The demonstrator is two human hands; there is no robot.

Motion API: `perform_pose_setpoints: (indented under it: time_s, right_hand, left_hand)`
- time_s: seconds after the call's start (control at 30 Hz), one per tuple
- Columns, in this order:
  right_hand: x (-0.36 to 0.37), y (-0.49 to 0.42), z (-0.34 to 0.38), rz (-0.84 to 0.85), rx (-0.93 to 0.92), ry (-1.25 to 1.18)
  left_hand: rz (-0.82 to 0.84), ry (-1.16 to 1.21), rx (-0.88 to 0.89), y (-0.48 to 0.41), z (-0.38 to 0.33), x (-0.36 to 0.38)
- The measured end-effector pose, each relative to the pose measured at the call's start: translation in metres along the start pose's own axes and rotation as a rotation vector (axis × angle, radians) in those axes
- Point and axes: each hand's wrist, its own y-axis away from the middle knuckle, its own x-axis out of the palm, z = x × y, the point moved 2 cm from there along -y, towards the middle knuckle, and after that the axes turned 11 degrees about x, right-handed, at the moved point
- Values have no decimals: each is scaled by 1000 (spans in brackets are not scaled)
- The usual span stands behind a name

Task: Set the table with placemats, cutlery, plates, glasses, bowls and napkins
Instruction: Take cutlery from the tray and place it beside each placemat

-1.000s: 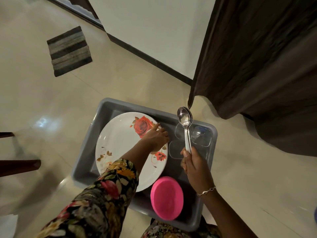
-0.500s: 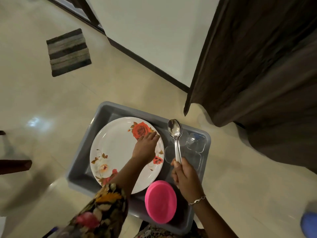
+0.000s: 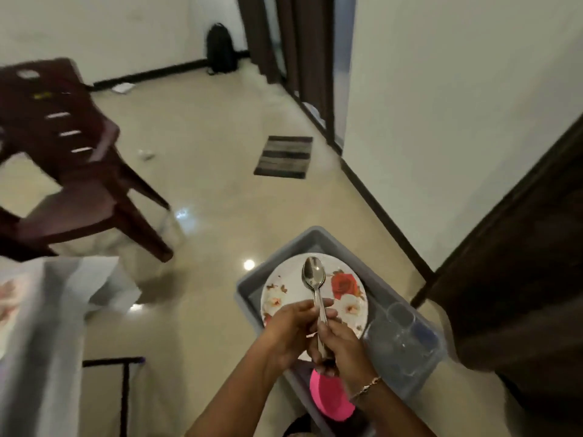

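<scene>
Ok, both hands are on one spoon (image 3: 313,275). Left hand (image 3: 288,331): fingers (image 3: 304,307) curled across the middle of the handle, tips poking out on its right side. Right hand (image 3: 345,350): fingers (image 3: 328,331) wrapped round the lower handle, just below the left grip. The two hands touch. Spoon stands near upright, head up past the fingertips, hollow side toward the camera. Handle tip is hidden inside the right fist. Bracelet (image 3: 367,384) on the right wrist.

Directly behind the fingers: grey bin (image 3: 249,280). Contents:
- White plate (image 3: 284,280) with red rose print, lying flat in the far half. The spoon head overlaps it in view; cannot tell whether they touch.
- Clear glasses (image 3: 400,335), right of the right hand, packed together along the bin's right side. Blurred, count unclear.
- Pink bowl (image 3: 328,402), under the right wrist at the near end, partly covered by the wrist.

Further out:
- Left of the hands, a pale cloth (image 3: 47,310) draped over something, blurred.
- Beyond that, far left, a dark brown plastic chair (image 3: 72,184).
- Straight past the bin, a striped rug (image 3: 284,156) near the wall.
- Well beyond the rug, a black backpack (image 3: 220,45) against the far wall.
- Right of the bin, a dark curtain (image 3: 520,279).
</scene>
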Motion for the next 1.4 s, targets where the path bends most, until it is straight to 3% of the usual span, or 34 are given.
perform_pose_setpoints:
  time_s: [0.2, 0.43, 0.67, 1.03, 1.2, 1.4]
  right_hand:
    - [62, 57, -15, 243, 21, 268]
    - [152, 118, -46, 439, 25, 661]
    - [259, 166, -126, 551, 78, 703]
    - [428, 244, -282, 522, -112, 758]
    - [482, 275, -324, 506, -78, 684]
    - [527, 265, -338, 462, -275, 775]
  left_hand:
    - [-298, 151, 247, 116, -3, -17]
    - [-635, 128, 456, 239, 15, -76]
    - [-854, 295, 613, 361, 42, -140]
    - [-1075, 499, 660, 546, 97, -281]
    - [-1153, 484, 634, 598, 113, -332]
    - [-1167, 536, 695, 619, 105, -385]
